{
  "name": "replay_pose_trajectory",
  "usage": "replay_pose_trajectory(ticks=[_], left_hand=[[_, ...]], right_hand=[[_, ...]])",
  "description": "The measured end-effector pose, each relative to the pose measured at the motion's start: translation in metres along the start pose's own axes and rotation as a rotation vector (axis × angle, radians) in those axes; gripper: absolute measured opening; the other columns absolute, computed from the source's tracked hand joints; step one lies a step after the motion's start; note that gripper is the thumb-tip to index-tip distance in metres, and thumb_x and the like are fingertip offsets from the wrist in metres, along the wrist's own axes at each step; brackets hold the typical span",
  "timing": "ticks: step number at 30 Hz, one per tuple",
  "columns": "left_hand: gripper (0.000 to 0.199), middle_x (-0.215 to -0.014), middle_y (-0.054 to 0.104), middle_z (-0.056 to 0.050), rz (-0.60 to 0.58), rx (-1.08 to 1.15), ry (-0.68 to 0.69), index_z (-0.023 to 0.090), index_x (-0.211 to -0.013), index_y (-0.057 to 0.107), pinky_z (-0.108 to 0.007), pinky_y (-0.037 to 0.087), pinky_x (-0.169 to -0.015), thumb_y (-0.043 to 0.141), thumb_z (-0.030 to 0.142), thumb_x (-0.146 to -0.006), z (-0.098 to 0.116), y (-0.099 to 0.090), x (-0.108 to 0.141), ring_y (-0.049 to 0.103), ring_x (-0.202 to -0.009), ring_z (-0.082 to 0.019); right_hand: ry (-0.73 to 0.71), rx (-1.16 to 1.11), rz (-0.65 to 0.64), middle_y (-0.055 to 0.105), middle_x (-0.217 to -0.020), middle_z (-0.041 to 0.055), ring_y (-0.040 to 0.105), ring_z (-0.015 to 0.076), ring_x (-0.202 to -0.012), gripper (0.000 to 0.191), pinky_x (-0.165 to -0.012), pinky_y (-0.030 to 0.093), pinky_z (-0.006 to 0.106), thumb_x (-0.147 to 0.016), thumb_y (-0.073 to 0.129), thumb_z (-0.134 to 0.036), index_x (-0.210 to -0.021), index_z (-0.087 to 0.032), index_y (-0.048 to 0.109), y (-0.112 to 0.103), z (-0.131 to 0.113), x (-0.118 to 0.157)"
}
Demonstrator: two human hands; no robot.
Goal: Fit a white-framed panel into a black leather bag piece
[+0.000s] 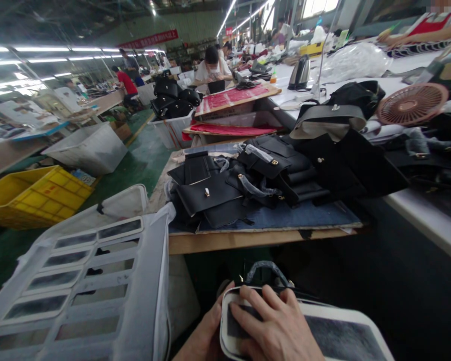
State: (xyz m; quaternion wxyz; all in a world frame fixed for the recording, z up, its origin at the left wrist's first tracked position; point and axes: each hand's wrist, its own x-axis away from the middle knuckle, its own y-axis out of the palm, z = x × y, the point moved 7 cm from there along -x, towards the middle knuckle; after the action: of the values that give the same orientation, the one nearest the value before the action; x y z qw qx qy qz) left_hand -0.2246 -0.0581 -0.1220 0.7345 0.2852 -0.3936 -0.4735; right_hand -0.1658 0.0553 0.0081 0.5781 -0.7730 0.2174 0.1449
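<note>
Low in the head view is a black handbag with a plastic-wrapped handle (268, 268). Facing me is its dark panel (340, 337) with a pale rounded border. My left hand (206, 326) wraps round the bag's left end, thumb along the border and the other fingers hidden. Across the panel lies my right hand (274, 321), fingers spread and pressed on its surface. Beyond them, on a blue-covered board (263, 218), black bag pieces (210, 193) are heaped, several with wrapped handles and metal clasps.
To my left stands a white crate (150, 281) bearing pale-bordered dark panels. Past it are a yellow crate (41, 195) and a grey bin (90, 150). A white worktable at right holds a pink fan (413, 104) and a kettle (299, 72). A person (212, 70) sits ahead.
</note>
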Motion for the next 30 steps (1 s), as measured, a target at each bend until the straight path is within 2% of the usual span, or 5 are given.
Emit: replay_pose_trajectory(ticks=[9, 14, 20, 26, 30], left_hand=[[0.05, -0.152, 0.047, -0.006, -0.017, -0.157, -0.092, 0.028, -0.142, 0.051, -0.044, 0.023, -0.121, 0.056, 0.045, -0.095, 0.018, 0.014, 0.003, 0.035, -0.145, -0.028], [0.058, -0.151, 0.048, -0.008, -0.003, -0.238, -0.125, 0.026, -0.144, 0.048, -0.047, 0.026, -0.119, 0.06, 0.047, -0.092, 0.023, 0.012, 0.004, 0.033, -0.145, -0.03], [0.058, -0.141, 0.058, -0.011, 0.11, -0.375, -0.187, 0.029, -0.149, 0.039, -0.042, 0.055, -0.086, 0.054, 0.045, -0.095, 0.025, 0.001, 0.01, 0.061, -0.119, -0.031], [0.053, -0.141, 0.059, -0.007, 0.208, -0.636, -0.112, 0.026, -0.138, 0.056, -0.05, 0.045, -0.106, 0.064, 0.047, -0.089, 0.043, 0.004, 0.009, 0.051, -0.132, -0.033], [0.052, -0.131, 0.067, -0.005, 0.372, -0.897, -0.004, 0.025, -0.125, 0.068, -0.051, 0.031, -0.116, 0.066, 0.055, -0.083, 0.053, 0.0, 0.01, 0.051, -0.133, -0.032]], right_hand=[[-0.001, 0.013, -0.067, 0.07, -0.109, -0.0109, 0.054, 0.0207, -0.079, 0.059, -0.065, 0.024, 0.037, -0.052, 0.094, -0.05, -0.1, -0.034, 0.064, 0.006, -0.002, 0.003], [-0.003, 0.006, -0.02, 0.069, -0.106, -0.0121, 0.053, 0.0194, -0.077, 0.059, -0.063, 0.024, 0.037, -0.052, 0.093, -0.053, -0.099, -0.034, 0.064, 0.004, -0.001, 0.004], [0.003, 0.005, -0.143, 0.068, -0.114, -0.0082, 0.054, 0.0222, -0.082, 0.055, -0.066, 0.025, 0.039, -0.061, 0.09, -0.048, -0.107, -0.034, 0.062, 0.013, -0.003, 0.006], [0.008, -0.003, -0.038, 0.07, -0.107, -0.0087, 0.055, 0.0206, -0.076, 0.053, -0.061, 0.026, 0.037, -0.058, 0.091, -0.052, -0.099, -0.032, 0.063, 0.003, 0.002, 0.002], [0.042, -0.028, -0.033, 0.071, -0.1, -0.0095, 0.054, 0.0195, -0.07, 0.036, -0.06, 0.033, 0.034, -0.073, 0.08, -0.058, -0.09, -0.031, 0.064, 0.011, -0.002, 0.003]])
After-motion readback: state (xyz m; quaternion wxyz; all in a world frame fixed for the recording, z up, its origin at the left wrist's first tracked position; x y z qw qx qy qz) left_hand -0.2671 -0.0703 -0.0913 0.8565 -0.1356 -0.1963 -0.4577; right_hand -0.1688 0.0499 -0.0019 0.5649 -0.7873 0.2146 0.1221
